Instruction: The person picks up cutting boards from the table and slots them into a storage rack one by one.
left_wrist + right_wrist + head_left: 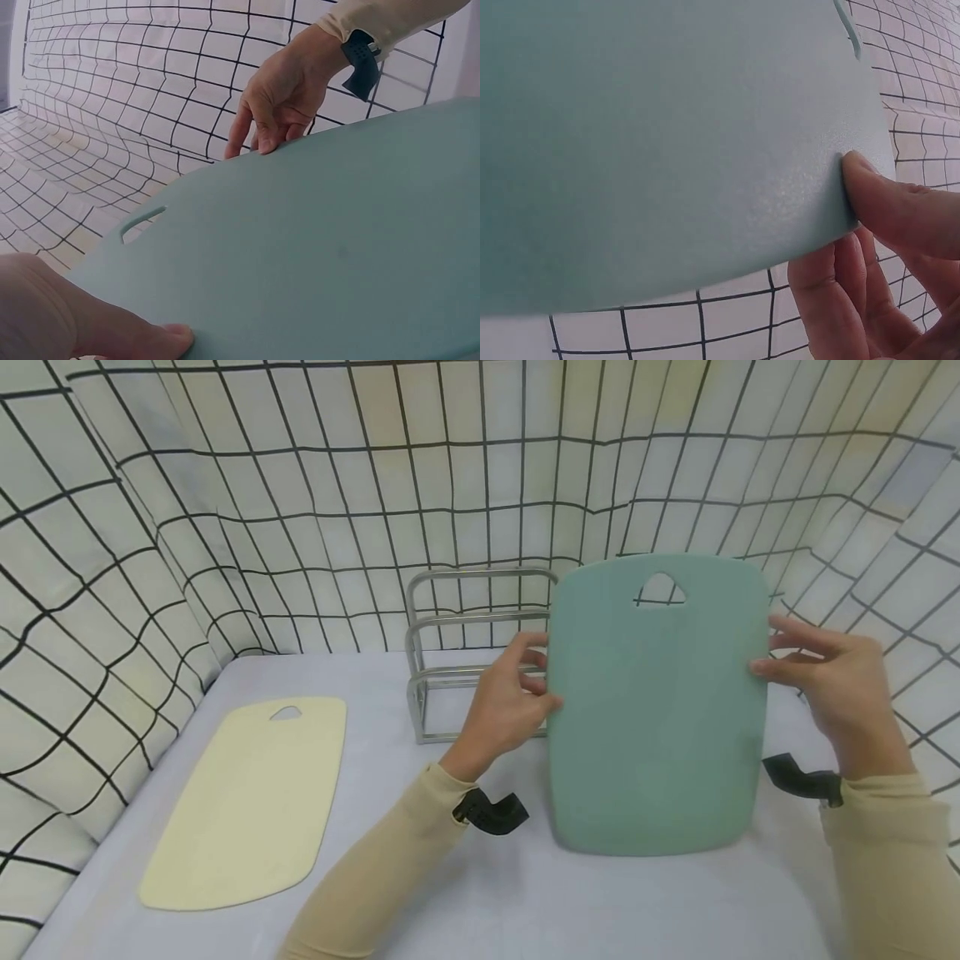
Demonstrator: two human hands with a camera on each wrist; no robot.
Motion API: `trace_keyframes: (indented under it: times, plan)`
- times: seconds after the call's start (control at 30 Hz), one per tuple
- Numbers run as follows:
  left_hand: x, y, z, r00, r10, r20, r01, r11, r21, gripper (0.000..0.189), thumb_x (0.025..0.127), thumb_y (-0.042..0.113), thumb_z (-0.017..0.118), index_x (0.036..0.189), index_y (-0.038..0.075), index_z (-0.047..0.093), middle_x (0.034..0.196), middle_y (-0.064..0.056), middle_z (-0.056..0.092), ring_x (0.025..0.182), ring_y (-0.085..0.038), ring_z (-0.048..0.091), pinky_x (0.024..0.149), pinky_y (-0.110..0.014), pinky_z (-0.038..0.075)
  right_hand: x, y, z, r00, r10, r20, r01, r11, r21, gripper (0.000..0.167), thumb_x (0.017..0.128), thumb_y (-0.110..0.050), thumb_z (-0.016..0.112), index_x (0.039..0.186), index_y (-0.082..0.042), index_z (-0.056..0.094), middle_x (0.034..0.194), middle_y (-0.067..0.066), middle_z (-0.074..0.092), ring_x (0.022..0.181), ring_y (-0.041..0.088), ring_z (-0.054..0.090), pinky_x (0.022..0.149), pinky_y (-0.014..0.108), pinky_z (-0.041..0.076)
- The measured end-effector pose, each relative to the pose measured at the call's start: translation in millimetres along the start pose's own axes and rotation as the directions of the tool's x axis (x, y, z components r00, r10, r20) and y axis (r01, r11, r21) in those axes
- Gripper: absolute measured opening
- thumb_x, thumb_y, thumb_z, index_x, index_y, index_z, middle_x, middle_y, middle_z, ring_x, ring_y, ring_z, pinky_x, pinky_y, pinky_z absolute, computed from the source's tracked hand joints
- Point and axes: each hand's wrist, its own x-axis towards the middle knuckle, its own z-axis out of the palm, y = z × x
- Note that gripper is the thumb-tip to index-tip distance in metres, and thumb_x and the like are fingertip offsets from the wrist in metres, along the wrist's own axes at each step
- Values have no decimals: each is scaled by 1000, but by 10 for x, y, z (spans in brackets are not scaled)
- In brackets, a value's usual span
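A green cutting board (656, 718) stands nearly upright above the table, its handle hole at the top. By its left edge my left hand (510, 697) holds it, thumb in front and fingers behind. My right hand (840, 681) pinches the opposite edge, and the right wrist view shows that thumb (892, 202) on the board's face with the fingers behind. Behind the board is a metal rack (417, 672) of several upright loops, its right part hidden. To the left a cream cutting board (251, 802) lies flat, hole end away from me.
A white table surface (450, 893) carries everything. Cloth with a black grid pattern (337, 485) hangs along the back and both sides, close behind the rack and near my right hand.
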Motion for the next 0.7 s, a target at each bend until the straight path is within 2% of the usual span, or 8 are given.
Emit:
trace_keyframes:
  times: [0.13,0.27,0.5,0.7]
  plan:
    - [-16,-5,-18,1000,8,-5,-8,1000,-8,66,86,-1,75,144,20,52,125,-11,66,100,-26,75,76,-34,64,-23,-23,13,1000,-5,9,5,1000,17,81,82,-37,88,154,-31,50,113,-24,59,101,-7,57,126,75,5]
    - [-36,-20,-29,1000,10,-11,-10,1000,-17,66,86,-2,75,144,21,52,125,-11,66,100,-26,74,76,-35,64,-36,-37,28,1000,-10,11,9,1000,20,79,83,-36,87,153,-31,51,113,-25,59,102,-8,56,125,77,3]
    - [-72,-34,-45,1000,17,-18,-17,1000,-13,67,86,-1,76,143,22,52,126,-10,66,99,-26,73,76,-36,63,-42,-54,50,1000,-17,-12,17,1000,5,78,83,-38,86,153,-32,51,112,-25,58,100,-6,57,126,75,9]
    - [-90,-33,-55,999,21,-25,-21,1000,-12,67,85,-1,77,143,22,52,124,-10,66,98,-26,73,76,-35,63,-52,-60,64,999,-24,-24,24,1000,2,78,84,-37,86,153,-32,51,112,-25,58,99,-8,57,126,74,9]
